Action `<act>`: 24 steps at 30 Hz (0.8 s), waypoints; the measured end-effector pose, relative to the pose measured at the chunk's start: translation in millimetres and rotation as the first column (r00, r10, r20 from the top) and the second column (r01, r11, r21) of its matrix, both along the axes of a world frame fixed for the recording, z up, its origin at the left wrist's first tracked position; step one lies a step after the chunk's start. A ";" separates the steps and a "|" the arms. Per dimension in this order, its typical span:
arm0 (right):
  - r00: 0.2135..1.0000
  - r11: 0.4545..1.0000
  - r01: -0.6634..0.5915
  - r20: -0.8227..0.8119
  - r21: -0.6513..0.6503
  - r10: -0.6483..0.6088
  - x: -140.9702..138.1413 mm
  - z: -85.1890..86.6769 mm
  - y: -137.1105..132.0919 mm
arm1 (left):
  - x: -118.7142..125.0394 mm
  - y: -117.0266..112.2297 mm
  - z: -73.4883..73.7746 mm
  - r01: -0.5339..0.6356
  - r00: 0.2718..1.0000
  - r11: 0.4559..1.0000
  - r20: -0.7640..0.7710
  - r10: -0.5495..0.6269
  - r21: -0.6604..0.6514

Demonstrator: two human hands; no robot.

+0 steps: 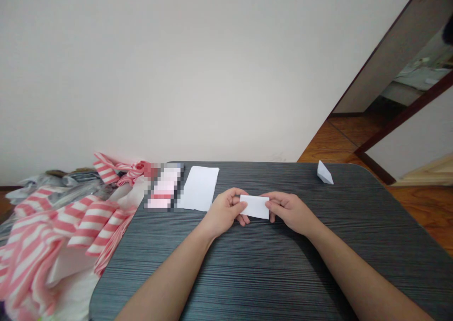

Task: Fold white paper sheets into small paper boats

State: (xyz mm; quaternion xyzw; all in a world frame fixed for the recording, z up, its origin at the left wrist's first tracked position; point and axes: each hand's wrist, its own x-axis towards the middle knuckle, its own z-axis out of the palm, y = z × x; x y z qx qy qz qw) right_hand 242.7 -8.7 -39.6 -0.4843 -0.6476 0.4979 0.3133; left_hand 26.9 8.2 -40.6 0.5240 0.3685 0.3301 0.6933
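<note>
Holding a folded white paper over a dark striped table

Left of the table, pink-striped bags heap up; along its far side lie a white sheet and a small folded paper point. The left hand and right hand clamp the paper's short ends.

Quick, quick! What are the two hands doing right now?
Left hand: closed, holding the white paper rectangle.
Right hand: closed, holding the same paper's other end.
</note>
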 end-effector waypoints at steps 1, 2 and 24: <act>1.000 1.000 0.003 0.007 0.004 -0.003 0.0 0.0 0.1 | 0.1 0.0 0.0 0.000 1.000 1.000 -0.003 0.000 -0.003; 1.000 1.000 0.004 0.014 0.008 -0.004 0.1 -0.1 0.2 | 0.1 -0.1 0.0 -0.001 1.000 1.000 -0.005 0.001 -0.004; 0.990 0.996 -0.072 0.126 0.044 0.066 -5.2 11.6 -2.0 | 0.1 -6.5 10.2 0.054 0.976 0.993 -0.217 -0.029 0.106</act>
